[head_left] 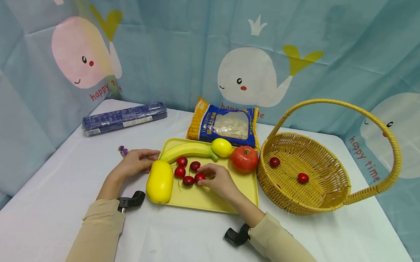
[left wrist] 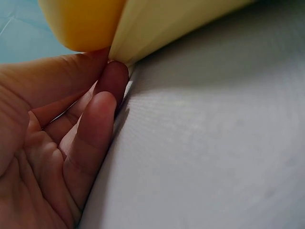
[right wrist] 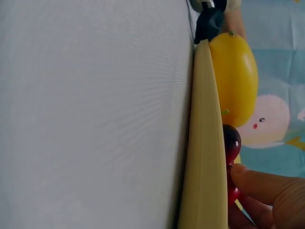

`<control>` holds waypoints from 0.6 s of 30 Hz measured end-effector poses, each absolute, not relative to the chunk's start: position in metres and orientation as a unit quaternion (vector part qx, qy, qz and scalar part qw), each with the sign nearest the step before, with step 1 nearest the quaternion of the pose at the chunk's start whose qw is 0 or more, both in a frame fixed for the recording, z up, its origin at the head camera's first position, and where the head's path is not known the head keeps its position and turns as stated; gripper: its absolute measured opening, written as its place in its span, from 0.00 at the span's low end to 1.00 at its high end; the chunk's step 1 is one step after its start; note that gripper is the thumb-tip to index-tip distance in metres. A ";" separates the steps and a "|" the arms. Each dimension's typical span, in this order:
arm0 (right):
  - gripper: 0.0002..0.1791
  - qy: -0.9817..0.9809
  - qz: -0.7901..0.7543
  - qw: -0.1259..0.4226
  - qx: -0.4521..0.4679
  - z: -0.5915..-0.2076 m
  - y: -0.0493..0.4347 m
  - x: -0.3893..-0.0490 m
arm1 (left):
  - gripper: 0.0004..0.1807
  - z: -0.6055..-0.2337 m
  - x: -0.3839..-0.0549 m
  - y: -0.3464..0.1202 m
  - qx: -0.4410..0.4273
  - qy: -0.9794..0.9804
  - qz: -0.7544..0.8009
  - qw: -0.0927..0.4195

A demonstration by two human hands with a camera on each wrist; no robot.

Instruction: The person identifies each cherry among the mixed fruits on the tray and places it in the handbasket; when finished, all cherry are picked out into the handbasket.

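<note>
Pinching a cherry (head_left: 200,179) between thumb and fingers, my right grip (head_left: 219,181) is over the yellow tray (head_left: 210,200), four more cherries (head_left: 180,172) close by. My left grip (head_left: 135,163) clasps the tray's left rim beside a yellow fruit (head_left: 160,182). Along the far side lie a banana (head_left: 189,148), lemon (head_left: 221,147) and pomegranate (head_left: 244,159); to the right, a wicker basket (head_left: 281,196) on the table (head_left: 175,240) holds cherries.

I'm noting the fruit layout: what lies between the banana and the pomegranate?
A yellow lemon lies between the banana and the pomegranate, as the head view shows.
</note>
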State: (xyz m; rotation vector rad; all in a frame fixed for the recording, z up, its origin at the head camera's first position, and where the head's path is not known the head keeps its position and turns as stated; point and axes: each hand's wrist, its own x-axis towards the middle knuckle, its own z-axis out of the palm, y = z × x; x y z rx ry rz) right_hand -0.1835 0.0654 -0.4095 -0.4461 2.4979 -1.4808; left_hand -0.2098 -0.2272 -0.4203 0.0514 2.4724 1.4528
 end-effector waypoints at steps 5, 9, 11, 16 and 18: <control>0.17 0.867 -0.462 0.094 -0.162 -0.410 0.067 -0.184 | 0.24 -0.419 -0.211 -0.224 0.019 0.854 0.501 0.136; 0.17 0.873 -0.448 0.098 -0.166 -0.410 0.068 -0.183 | 0.24 -0.421 -0.212 -0.224 0.018 0.855 0.499 0.140; 0.17 0.867 -0.459 0.104 -0.163 -0.407 0.070 -0.182 | 0.24 -0.422 -0.212 -0.225 0.018 0.855 0.499 0.141; 0.17 0.848 -0.499 0.093 -0.152 -0.389 0.084 -0.176 | 0.24 -0.424 -0.211 -0.228 0.020 0.858 0.495 0.139; 0.18 0.839 -0.517 0.080 -0.146 -0.379 0.094 -0.174 | 0.24 -0.423 -0.211 -0.229 0.024 0.860 0.491 0.138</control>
